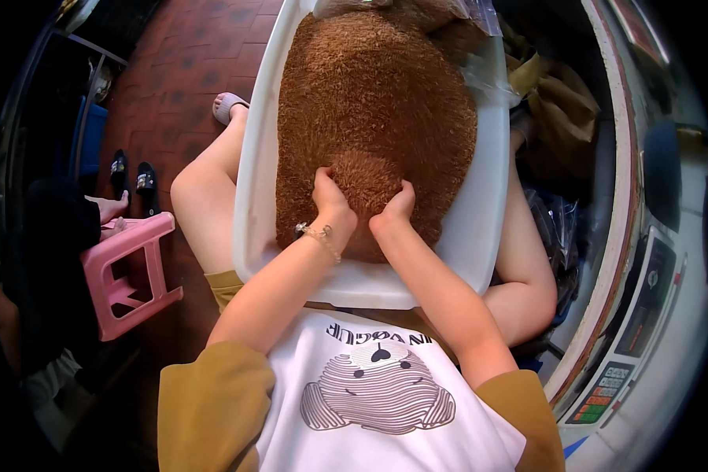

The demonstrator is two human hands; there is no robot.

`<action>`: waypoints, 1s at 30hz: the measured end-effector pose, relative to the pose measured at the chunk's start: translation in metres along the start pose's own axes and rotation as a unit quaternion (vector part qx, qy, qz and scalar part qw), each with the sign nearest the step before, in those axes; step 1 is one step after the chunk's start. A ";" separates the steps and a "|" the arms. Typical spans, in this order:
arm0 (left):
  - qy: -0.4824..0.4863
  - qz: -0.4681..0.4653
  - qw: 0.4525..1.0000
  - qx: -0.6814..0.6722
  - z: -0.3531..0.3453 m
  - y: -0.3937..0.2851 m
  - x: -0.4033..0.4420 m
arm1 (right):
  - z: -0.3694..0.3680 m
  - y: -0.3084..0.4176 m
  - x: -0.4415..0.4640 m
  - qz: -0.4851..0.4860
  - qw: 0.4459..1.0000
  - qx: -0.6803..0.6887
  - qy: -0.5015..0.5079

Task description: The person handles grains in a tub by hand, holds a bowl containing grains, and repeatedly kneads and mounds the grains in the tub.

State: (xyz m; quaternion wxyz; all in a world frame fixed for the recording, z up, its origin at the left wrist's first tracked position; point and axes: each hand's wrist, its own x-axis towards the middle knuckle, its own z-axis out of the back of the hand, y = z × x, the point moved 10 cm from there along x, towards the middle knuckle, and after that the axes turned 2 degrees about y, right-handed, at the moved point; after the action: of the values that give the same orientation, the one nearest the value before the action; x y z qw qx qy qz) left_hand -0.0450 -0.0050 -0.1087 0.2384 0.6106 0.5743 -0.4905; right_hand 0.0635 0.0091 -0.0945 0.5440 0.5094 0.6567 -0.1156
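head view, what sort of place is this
Probably a small shop or workroom: a scale-like device with a keypad, a white tub heaped with brown shredded-looking material, and a pink stool.

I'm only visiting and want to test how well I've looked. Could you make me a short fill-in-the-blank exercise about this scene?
1. The left hand and right hand both touch a shredded-looking heap that is ____ in color.
2. The heap lies in a tub whose color is ____.
3. A bracelet circles the person's ____ wrist.
4. The plastic stool on the floor is colored ____.

Missing words: brown; white; left; pink.
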 end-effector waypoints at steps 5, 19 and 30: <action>0.114 -0.010 0.992 -0.054 -0.067 -0.016 -0.033 | -0.055 0.039 -0.018 0.032 0.995 0.036 0.084; 0.164 -0.216 0.958 0.092 -0.151 -0.138 -0.050 | -0.165 0.177 -0.015 0.283 0.923 -0.206 0.161; 0.161 -0.504 0.521 0.670 -0.103 -0.062 -0.069 | -0.112 0.084 -0.082 0.624 0.355 -0.676 0.166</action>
State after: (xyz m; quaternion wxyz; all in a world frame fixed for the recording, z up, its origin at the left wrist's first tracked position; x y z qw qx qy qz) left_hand -0.0592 0.0645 0.0104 -0.6243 0.2670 0.3171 -0.6621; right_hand 0.0542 0.0817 0.0506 0.5007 0.2415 0.0833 0.8271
